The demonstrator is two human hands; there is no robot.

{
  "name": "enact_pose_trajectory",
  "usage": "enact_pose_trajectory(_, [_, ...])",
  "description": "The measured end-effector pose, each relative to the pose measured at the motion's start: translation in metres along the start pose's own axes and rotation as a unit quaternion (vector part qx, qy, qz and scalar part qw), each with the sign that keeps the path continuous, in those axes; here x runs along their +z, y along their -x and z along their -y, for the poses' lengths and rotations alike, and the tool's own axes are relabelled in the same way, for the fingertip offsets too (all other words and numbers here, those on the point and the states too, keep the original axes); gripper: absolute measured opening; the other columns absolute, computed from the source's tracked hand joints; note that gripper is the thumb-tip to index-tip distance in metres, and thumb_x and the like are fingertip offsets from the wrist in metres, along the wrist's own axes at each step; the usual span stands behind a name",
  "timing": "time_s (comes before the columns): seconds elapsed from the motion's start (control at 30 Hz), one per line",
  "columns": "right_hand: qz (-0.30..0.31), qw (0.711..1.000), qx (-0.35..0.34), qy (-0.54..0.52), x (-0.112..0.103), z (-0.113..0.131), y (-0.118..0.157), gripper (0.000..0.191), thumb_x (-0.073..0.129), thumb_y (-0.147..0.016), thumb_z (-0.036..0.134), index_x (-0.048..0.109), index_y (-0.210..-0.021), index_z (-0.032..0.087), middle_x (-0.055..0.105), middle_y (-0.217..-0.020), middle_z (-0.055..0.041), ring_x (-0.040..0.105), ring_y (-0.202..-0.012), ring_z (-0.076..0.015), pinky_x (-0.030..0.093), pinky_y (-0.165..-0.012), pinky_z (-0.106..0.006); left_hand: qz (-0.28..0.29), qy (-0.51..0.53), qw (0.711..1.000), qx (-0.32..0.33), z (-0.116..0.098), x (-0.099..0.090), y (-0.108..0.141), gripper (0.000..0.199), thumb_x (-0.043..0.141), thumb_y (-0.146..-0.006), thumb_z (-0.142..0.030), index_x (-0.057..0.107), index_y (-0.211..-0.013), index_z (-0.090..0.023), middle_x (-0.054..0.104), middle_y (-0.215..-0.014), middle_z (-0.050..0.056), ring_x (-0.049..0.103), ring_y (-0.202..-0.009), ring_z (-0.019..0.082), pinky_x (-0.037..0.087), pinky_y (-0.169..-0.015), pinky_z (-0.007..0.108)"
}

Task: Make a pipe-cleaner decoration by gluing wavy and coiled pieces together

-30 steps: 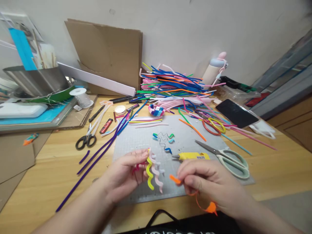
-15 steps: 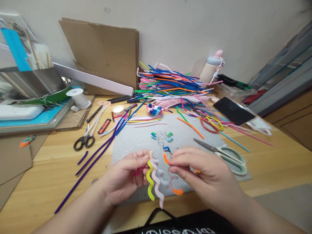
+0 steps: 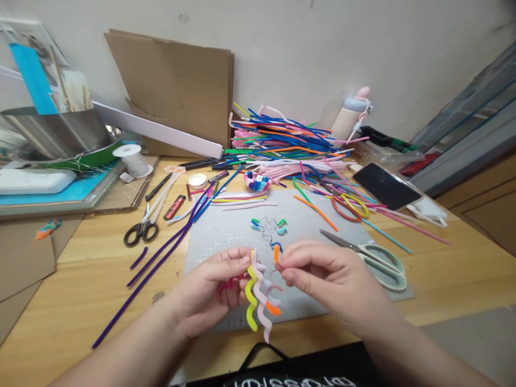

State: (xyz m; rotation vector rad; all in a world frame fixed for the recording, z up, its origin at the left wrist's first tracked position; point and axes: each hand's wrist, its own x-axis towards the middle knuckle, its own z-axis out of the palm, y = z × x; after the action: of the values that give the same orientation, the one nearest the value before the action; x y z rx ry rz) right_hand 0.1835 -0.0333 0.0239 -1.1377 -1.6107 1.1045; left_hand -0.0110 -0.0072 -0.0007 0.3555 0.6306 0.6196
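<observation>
My left hand [image 3: 217, 287] pinches the top ends of several wavy pipe cleaners: a yellow one [image 3: 250, 298], a pale pink one [image 3: 261, 298] and pale lilac ones partly behind it. A magenta piece [image 3: 230, 285] shows at its palm. Between thumb and fingertips of my right hand [image 3: 318, 271] is an orange pipe cleaner [image 3: 276, 253], its middle stripped to thin curly wire. Its lower orange end [image 3: 273, 309] hangs behind the pale pink strand. On the grey mat just beyond lie curled wires with green and blue fuzzy tips [image 3: 268, 226].
Grey-handled scissors [image 3: 379, 263] lie at the right of the cutting mat [image 3: 217, 236]. Black-handled scissors [image 3: 141, 232] and long purple pipe cleaners [image 3: 149, 275] are at left. A large pipe cleaner pile [image 3: 290, 140], a phone [image 3: 387, 184] and a bottle [image 3: 350, 118] stand behind.
My right hand has moved slightly left, bringing the orange pipe cleaner closer to the bunch. Its upper tip now points upward, and its lower end has swung behind the pale pink strand.
</observation>
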Motion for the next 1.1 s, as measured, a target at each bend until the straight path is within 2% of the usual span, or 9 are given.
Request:
enact_pose_trajectory(0.13, [0.014, 1.000, -0.002, -0.002, -0.003, 0.003, -0.001, 0.006, 0.067, -0.078, 0.021, 0.069, -0.072, 0.020, 0.070, -0.080, -0.0031, 0.064, -0.077, -0.0158, 0.052, -0.072, -0.029, 0.001, -0.003, 1.000, -0.004, 0.001, -0.001, 0.000, 0.006, 0.068, -0.075, -0.015, 0.064, -0.075, -0.010, 0.055, -0.067, 0.002, 0.049, -0.053, 0.007, 0.044, -0.054, 0.017])
enact_pose_trajectory(0.27, [0.031, 0.999, 0.042, 0.012, -0.006, 0.005, -0.001, 0.006, 0.066, -0.077, 0.022, 0.069, -0.073, 0.019, 0.069, -0.073, -0.0012, 0.063, -0.068, -0.0135, 0.050, -0.062, -0.024, 0.004, -0.001, 1.000, 0.002, 0.000, -0.001, 0.000, 0.005, 0.068, -0.075, -0.015, 0.065, -0.075, -0.010, 0.055, -0.066, 0.002, 0.049, -0.052, 0.006, 0.043, -0.053, 0.017])
enact_pose_trajectory(0.33, [0.025, 0.998, 0.036, 0.037, -0.006, 0.006, 0.000, 0.006, 0.065, -0.078, 0.022, 0.069, -0.074, 0.019, 0.069, -0.072, -0.0012, 0.063, -0.067, -0.0134, 0.049, -0.060, -0.024, 0.004, 0.003, 1.000, 0.003, 0.000, -0.001, -0.001, 0.005, 0.068, -0.075, -0.014, 0.066, -0.074, -0.010, 0.056, -0.065, 0.002, 0.050, -0.052, 0.006, 0.044, -0.053, 0.017])
enact_pose_trajectory(0.47, [0.011, 0.992, -0.059, 0.111, -0.002, 0.009, 0.003, 0.008, 0.061, -0.082, 0.017, 0.067, -0.078, 0.020, 0.068, -0.074, -0.0013, 0.063, -0.070, -0.0138, 0.050, -0.064, -0.025, 0.000, 0.011, 1.000, 0.002, 0.000, 0.000, -0.001, 0.004, 0.069, -0.074, -0.012, 0.066, -0.074, -0.009, 0.057, -0.065, 0.002, 0.050, -0.051, 0.006, 0.044, -0.052, 0.016])
enact_pose_trajectory(0.6, [0.000, 0.963, -0.177, 0.205, 0.001, 0.011, 0.007, 0.014, 0.058, -0.084, 0.009, 0.066, -0.087, 0.020, 0.069, -0.082, -0.0022, 0.062, -0.078, -0.0142, 0.048, -0.070, -0.027, 0.002, 0.013, 1.000, 0.004, 0.000, 0.000, -0.001, 0.005, 0.070, -0.073, -0.013, 0.067, -0.074, -0.009, 0.057, -0.065, 0.002, 0.049, -0.051, 0.006, 0.044, -0.052, 0.016])
enact_pose_trajectory(0.87, [-0.044, 0.899, -0.283, 0.331, 0.003, 0.009, 0.010, 0.015, 0.058, -0.084, 0.006, 0.065, -0.092, 0.018, 0.070, -0.083, -0.0040, 0.061, -0.074, -0.0162, 0.043, -0.072, -0.034, 0.009, 0.013, 1.000, 0.002, 0.002, -0.001, -0.002, 0.006, 0.070, -0.073, -0.013, 0.067, -0.077, -0.009, 0.057, -0.067, 0.003, 0.052, -0.053, 0.007, 0.046, -0.053, 0.017])
enact_pose_trajectory(0.97, [-0.060, 0.933, -0.243, 0.259, 0.004, 0.007, 0.008, 0.014, 0.060, -0.082, 0.008, 0.066, -0.089, 0.019, 0.071, -0.081, -0.0024, 0.063, -0.073, -0.0153, 0.047, -0.069, -0.031, 0.017, 0.013, 1.000, 0.003, 0.002, -0.003, -0.002, 0.006, 0.069, -0.074, -0.013, 0.067, -0.076, -0.008, 0.056, -0.067, 0.003, 0.051, -0.053, 0.006, 0.047, -0.053, 0.017])
enact_pose_trajectory(1.03, [-0.071, 0.972, -0.149, 0.169, 0.005, 0.005, 0.006, 0.010, 0.062, -0.081, 0.011, 0.066, -0.083, 0.020, 0.070, -0.077, -0.0008, 0.065, -0.071, -0.0146, 0.050, -0.065, -0.028, 0.017, 0.012, 1.000, 0.004, 0.002, -0.004, -0.002, 0.007, 0.069, -0.074, -0.014, 0.066, -0.077, -0.008, 0.056, -0.067, 0.003, 0.051, -0.053, 0.006, 0.047, -0.053, 0.017])
enact_pose_trajectory(1.1, [-0.069, 0.995, -0.039, 0.061, 0.005, 0.002, 0.004, 0.005, 0.065, -0.079, 0.017, 0.066, -0.079, 0.021, 0.070, -0.072, -0.0001, 0.066, -0.066, -0.0145, 0.052, -0.061, -0.026, 0.014, 0.008, 1.000, 0.001, 0.003, -0.004, -0.003, 0.009, 0.069, -0.074, -0.014, 0.066, -0.079, -0.008, 0.057, -0.068, 0.003, 0.052, -0.054, 0.007, 0.047, -0.053, 0.017])
